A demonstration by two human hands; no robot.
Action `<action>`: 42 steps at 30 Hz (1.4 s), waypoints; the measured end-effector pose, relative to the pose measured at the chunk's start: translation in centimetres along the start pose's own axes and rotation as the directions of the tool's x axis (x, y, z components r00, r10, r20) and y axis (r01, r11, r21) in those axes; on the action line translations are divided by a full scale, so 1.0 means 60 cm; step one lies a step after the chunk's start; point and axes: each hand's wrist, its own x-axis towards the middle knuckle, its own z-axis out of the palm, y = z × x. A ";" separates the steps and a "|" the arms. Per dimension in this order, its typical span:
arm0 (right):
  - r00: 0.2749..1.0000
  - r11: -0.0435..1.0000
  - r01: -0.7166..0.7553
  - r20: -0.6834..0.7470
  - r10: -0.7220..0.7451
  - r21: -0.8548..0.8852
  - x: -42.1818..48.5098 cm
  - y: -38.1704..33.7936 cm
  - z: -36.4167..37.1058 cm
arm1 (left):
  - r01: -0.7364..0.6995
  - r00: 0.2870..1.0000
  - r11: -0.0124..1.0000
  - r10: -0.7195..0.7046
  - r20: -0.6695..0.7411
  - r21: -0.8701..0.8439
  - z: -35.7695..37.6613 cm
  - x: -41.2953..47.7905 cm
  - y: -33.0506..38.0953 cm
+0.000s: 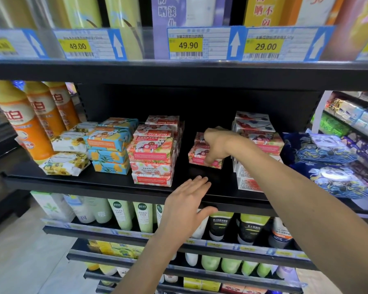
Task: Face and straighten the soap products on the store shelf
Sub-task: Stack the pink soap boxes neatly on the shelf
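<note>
On the black middle shelf (106, 183) stand stacks of wrapped soap bars. My right hand (218, 145) grips a small stack of pink soap bars (198, 154) in the gap at the shelf's centre. My left hand (187, 205) is flat with straight fingers at the shelf's front edge, just below that stack, holding nothing. To the left sit a taller pink goat soap stack (153, 153), a blue-and-yellow soap stack (109, 147) and white-and-yellow soap bars (65, 163). Behind my right forearm rises another pink and white soap stack (254, 126).
Orange bottles (23, 122) stand at the shelf's left end and blue patterned packs (329, 164) at its right. Price tags (187, 44) line the shelf above. Tubes and bottles (123, 215) fill the lower shelves. A neighbouring rack (353, 117) stands at far right.
</note>
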 end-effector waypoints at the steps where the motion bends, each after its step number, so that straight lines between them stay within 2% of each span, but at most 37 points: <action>1: 1.000 1.000 0.015 -0.022 -0.015 -0.004 -0.007 0.000 -0.007 | 0.006 1.000 1.000 -0.006 0.003 -0.002 -0.002 0.001 0.002; 6: 0.978 0.994 0.103 -0.185 -0.095 0.036 -0.071 0.006 -0.039 | 0.066 0.994 0.995 -0.059 0.090 -0.081 -0.011 0.003 0.005; 8: 0.958 0.984 0.149 -0.262 -0.121 0.093 -0.103 0.014 -0.044 | 0.103 0.985 0.981 -0.077 0.157 -0.166 -0.015 0.003 0.005; 10: 0.938 0.972 0.178 -0.325 -0.120 0.155 -0.135 0.025 -0.039 | 0.207 0.967 0.926 -0.144 0.212 -0.315 -0.032 0.004 0.007; 12: 0.915 0.958 0.205 -0.386 -0.115 0.200 -0.166 0.038 -0.020 | 0.363 0.928 0.764 -0.247 0.278 -0.533 -0.060 0.003 0.011; 15: 0.872 0.933 0.260 -0.475 -0.116 0.250 -0.207 0.051 0.031 | 0.480 0.866 0.389 -0.352 0.355 -0.786 -0.096 -0.002 0.018; 17: 0.852 0.914 0.285 -0.513 -0.104 0.288 -0.229 0.053 0.065 | 0.493 0.834 0.168 -0.370 0.409 -0.854 -0.110 -0.002 0.029; 19: 0.832 0.892 0.307 -0.549 -0.083 0.330 -0.244 0.049 0.093 | 0.494 0.827 0.075 -0.350 0.440 -0.866 -0.118 0.000 0.041; 21: 0.806 0.873 0.342 -0.587 -0.081 0.348 -0.252 0.041 0.118 | 0.486 0.833 0.058 -0.332 0.442 -0.872 -0.119 0.001 0.054; 24: 0.774 0.845 0.399 -0.625 -0.103 0.356 -0.253 0.030 0.145 | 0.465 0.825 0.034 -0.379 0.419 -0.885 -0.113 0.000 0.061; 27: 0.793 0.768 0.415 -0.608 -0.042 0.488 -0.258 0.028 0.158 | 0.455 0.808 -0.031 -0.407 0.427 -0.890 -0.109 -0.003 0.058; 29: 0.833 0.636 0.403 -0.552 0.043 0.658 -0.263 0.025 0.164 | 0.452 0.806 -0.044 -0.407 0.429 -0.891 -0.110 -0.006 0.054; 32: 0.870 0.320 0.365 -0.443 0.217 0.874 -0.266 0.018 0.176 | 0.453 0.816 -0.027 -0.390 0.427 -0.891 -0.110 -0.012 0.050; 34: 0.877 0.185 0.324 -0.367 0.308 0.928 -0.265 0.014 0.185 | 0.449 0.825 -0.014 -0.377 0.421 -0.893 -0.109 -0.015 0.050; 37: 0.906 0.008 0.286 -0.273 0.322 0.958 -0.265 0.007 0.195 | 0.453 0.829 -0.002 -0.368 0.422 -0.891 -0.110 -0.017 0.052; 39: 0.915 -0.074 0.289 -0.252 0.314 0.955 -0.265 0.004 0.199 | 0.461 0.831 0.014 -0.356 0.427 -0.887 -0.109 -0.018 0.052; 42: 0.918 -0.092 0.297 -0.258 0.301 0.950 -0.267 0.001 0.203 | 0.475 0.828 0.011 -0.344 0.443 -0.880 -0.109 -0.020 0.051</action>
